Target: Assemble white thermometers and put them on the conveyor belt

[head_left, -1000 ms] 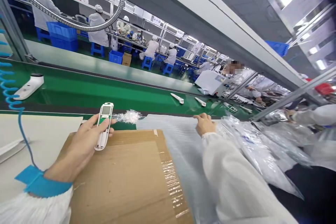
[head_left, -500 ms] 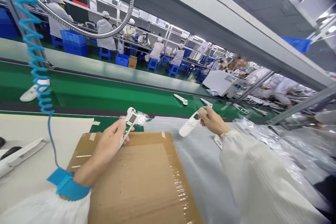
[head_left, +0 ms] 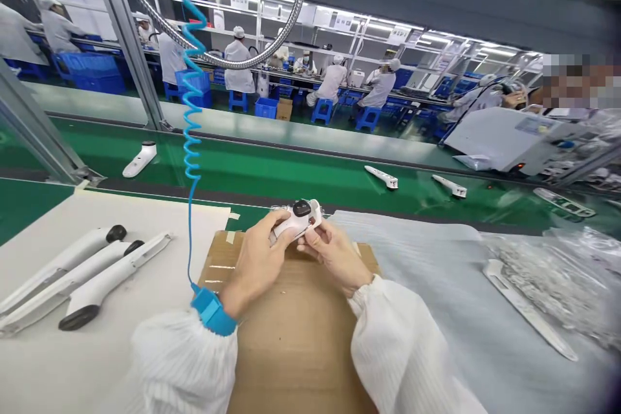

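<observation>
Both my hands meet over the far edge of a brown cardboard sheet (head_left: 286, 343). My left hand (head_left: 257, 259) and my right hand (head_left: 332, 255) are closed together on a white handheld device (head_left: 298, 218) with a black round tip facing me. A blue wrist strap (head_left: 212, 310) on my left wrist leads to a blue coiled cord (head_left: 190, 110) rising upward.
Three white device shells (head_left: 82, 272) lie on the white mat at left. A green conveyor (head_left: 272, 171) carries white parts (head_left: 140, 160), (head_left: 381, 176), (head_left: 450, 186). Clear plastic bags (head_left: 557, 272) and a white shell half (head_left: 528, 310) lie at right. Workers sit at far benches.
My hands came together from apart; the two white pieces they held separately are now joined as one device between them. The view swung left, showing the white shells on the mat.
</observation>
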Demonstrator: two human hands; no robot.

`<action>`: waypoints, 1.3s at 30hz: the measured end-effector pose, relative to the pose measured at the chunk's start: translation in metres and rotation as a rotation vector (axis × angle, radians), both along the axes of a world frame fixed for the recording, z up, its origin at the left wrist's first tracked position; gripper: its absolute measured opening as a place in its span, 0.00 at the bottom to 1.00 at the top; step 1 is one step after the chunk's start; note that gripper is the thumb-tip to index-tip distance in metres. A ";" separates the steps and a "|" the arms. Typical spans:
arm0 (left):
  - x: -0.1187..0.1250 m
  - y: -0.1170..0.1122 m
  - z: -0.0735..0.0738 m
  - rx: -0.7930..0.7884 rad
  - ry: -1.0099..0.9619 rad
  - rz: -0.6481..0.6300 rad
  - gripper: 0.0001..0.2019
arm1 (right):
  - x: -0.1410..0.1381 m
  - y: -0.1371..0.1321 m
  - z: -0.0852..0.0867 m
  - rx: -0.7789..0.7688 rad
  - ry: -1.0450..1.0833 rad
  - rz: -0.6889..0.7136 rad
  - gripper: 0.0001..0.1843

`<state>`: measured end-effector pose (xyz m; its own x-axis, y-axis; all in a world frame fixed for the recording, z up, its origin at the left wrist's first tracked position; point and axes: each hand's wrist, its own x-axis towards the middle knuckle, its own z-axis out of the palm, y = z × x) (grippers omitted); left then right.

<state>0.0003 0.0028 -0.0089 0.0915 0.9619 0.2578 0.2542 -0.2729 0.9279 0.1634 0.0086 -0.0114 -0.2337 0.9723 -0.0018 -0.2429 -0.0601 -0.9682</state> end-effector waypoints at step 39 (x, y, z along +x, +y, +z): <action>0.012 -0.018 0.006 0.200 0.667 0.040 0.20 | -0.004 -0.012 0.007 -0.268 0.517 0.003 0.17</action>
<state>0.0127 -0.0155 -0.0032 0.2577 0.9077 0.3313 0.7658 -0.4009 0.5028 0.1594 -0.0037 -0.0040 -0.2722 0.9530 -0.1330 -0.6794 -0.2883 -0.6747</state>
